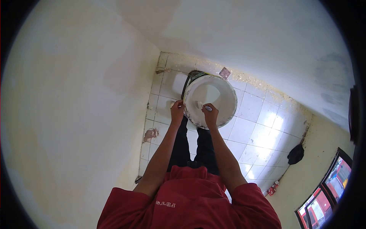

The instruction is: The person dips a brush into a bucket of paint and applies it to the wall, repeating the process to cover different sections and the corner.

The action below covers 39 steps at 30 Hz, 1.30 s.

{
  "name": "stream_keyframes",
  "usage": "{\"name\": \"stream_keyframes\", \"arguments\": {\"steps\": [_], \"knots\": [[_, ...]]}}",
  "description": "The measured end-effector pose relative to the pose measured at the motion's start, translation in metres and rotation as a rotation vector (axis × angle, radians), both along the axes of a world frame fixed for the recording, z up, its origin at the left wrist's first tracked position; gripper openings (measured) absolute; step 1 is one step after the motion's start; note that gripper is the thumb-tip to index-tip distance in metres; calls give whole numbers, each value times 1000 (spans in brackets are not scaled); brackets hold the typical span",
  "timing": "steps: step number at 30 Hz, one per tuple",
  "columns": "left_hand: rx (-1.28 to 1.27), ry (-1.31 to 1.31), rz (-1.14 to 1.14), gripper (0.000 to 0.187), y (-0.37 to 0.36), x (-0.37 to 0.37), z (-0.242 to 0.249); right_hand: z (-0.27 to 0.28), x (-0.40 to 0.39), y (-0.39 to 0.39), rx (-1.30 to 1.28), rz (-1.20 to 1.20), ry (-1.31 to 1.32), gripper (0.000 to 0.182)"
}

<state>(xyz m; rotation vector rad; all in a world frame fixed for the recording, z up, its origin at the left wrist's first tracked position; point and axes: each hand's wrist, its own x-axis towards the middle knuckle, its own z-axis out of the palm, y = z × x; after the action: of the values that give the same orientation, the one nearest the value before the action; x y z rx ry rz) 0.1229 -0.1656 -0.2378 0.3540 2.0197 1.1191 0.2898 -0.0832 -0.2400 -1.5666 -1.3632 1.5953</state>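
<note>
A large white round bucket [233,97] with a paint-smeared rim stands on the floor in front of my legs, with pale liquid [206,93] inside. My right hand [211,115] reaches over its near side, fingers wrapped around the handle of what looks like a paintbrush [199,104]. The brush's whitish head points left, inside the bucket. At the bucket's left rim is my left hand [177,111], its fingers closed. A small pale piece [172,103] shows beside these fingers; I cannot make out what it is.
Behind the bucket sits a dark container [195,73], partly hidden. A small reddish-brown square piece [225,73] lies by the wall. White floor tiles [249,107] meet patchy painted walls [76,95]. To the right are a black bundle [296,154], red items [273,188] and a window [324,194].
</note>
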Motion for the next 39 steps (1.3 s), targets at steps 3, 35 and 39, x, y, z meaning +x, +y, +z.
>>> {"name": "stream_keyframes", "arguments": {"steps": [3,35,39], "knots": [[9,18,-56,25,0,-4,2,-14,-2,-4,42,47,-51,8],[-16,98,-112,25,6,-11,9,-26,-15,-12,33,-245,-75,14],[-27,131,-124,24,7,-10,13,-4,-5,-9,173,-55,-197,10]]}}
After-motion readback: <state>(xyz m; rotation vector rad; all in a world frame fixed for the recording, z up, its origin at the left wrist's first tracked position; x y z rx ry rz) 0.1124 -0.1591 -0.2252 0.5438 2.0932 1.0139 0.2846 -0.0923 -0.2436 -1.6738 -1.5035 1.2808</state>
